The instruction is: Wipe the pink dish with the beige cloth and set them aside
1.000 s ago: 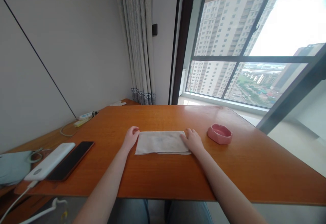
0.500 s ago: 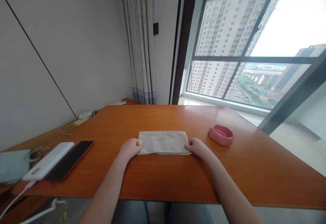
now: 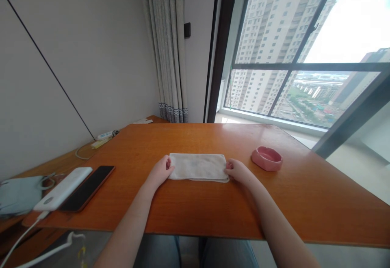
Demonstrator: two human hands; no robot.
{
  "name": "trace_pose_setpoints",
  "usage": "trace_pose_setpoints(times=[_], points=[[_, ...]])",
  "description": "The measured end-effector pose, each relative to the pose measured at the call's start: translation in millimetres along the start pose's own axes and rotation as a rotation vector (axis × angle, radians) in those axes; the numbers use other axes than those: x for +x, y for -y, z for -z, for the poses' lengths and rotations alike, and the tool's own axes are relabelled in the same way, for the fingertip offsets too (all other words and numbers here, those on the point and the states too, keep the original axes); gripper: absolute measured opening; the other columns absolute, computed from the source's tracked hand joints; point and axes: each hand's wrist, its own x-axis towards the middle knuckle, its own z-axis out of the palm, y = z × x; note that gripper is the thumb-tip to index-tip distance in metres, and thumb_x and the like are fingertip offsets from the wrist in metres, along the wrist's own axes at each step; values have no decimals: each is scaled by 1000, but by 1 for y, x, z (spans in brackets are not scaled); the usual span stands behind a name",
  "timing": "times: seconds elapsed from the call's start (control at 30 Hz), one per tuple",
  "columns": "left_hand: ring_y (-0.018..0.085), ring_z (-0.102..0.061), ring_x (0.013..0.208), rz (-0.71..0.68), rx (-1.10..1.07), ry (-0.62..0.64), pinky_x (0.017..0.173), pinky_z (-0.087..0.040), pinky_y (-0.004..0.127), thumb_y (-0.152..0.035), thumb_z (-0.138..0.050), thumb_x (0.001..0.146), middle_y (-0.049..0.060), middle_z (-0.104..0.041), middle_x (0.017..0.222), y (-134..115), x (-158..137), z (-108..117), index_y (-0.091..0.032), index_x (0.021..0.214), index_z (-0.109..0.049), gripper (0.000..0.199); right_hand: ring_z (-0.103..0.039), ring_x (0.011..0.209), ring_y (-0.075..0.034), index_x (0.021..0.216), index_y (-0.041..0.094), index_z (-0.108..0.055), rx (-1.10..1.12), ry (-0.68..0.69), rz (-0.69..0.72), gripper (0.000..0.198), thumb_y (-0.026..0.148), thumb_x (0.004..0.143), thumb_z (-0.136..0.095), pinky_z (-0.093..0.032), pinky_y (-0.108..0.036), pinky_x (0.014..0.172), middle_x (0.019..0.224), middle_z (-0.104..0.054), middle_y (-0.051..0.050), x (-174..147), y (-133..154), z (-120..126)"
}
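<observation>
- Left hand (image 3: 160,171): fingers closed on the 9 o'clock end of the folded white cloth (image 3: 198,166); right hand (image 3: 238,170) pinches the 3 o'clock end.
- Cloth: lies flat at the centre of the counter (image 3: 195,211), layers stacked.
- Risk: an uneven pull by either hand may slide the layers apart and spoil the fold; a wide sweep toward 3 o'clock may knock the pink ashtray (image 3: 267,158).
- Hidden: fingertips under the cloth edges; the number of layers cannot be made out.
- At 9 o'clock: power bank (image 3: 62,188) and phone (image 3: 88,187), its screen dark.
</observation>
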Motion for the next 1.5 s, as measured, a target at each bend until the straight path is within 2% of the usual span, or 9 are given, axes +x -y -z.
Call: trace_pose_setpoints(times=[0.27,0.6,0.87,1.1,1.2,1.27,1.33,1.4,1.5], points=[[14,-50,66,-8,3,-88,62,-38,25,-26,-49,76,-2,-51,73,1,2,-2,-21,87,-48,12,-49,43,-9,74,19,-51,295,108,-4,8,13,68,-53,-33,-19,44,46,-50,7,-4,5,10],[18,-57,78,-7,69,25,68,-39,27,-29,-43,82,4,-63,86,0,1,1,-21,96,-55,20,-54,47,-10,72,18,-49,212,292,-6,14,7,65,-53,-37,-19,46,52,-55,5,-4,-2,5],[20,-59,85,5,164,57,72,-41,28,-29,-49,78,5,-65,92,-6,0,3,-22,90,-58,16,-43,49,-7,62,19,-47,-60,327,117,13,8,58,-53,-29,-19,45,55,-46,7,-6,1,6],[23,-59,92,85,240,30,75,-42,29,-36,-51,80,9,-63,105,-5,-1,3,-19,109,-50,34,-43,49,-8,65,19,-49,-164,317,38,15,9,58,-58,-27,-21,47,56,-48,6,-8,-1,7],[25,-59,81,158,388,-2,66,-41,31,-47,-48,80,11,-63,89,-5,-4,3,-16,92,-53,33,-46,54,-11,69,19,-53,-182,49,125,3,19,71,-55,-31,-23,51,57,-49,4,-8,7,9],[24,-59,77,135,451,10,65,-39,30,-48,-44,82,10,-62,83,-5,-5,2,-18,76,-53,32,-50,60,-13,77,20,-57,-180,-216,202,16,27,82,-44,-36,-24,58,63,-53,1,-10,17,5],[24,-58,77,95,480,29,65,-38,30,-44,-41,85,10,-61,81,-5,-5,-1,-18,68,-51,32,-55,74,-16,90,20,-60,-174,-324,312,26,30,88,-36,-42,-27,71,77,-59,-4,-14,30,-5],[24,-58,78,62,483,25,66,-38,31,-39,-40,86,11,-61,82,-7,-5,-4,-19,68,-50,30,-55,98,-20,104,19,-60,-195,-251,445,32,32,89,-36,-41,-30,89,102,-61,-9,-19,41,-22],[23,-59,77,51,449,4,66,-38,30,-33,-37,88,10,-61,81,-10,-4,-6,-19,73,-50,24,-36,128,-26,127,17,-50,-274,-98,527,46,40,89,-37,-27,-38,107,139,-42,-11,-26,54,-52]])
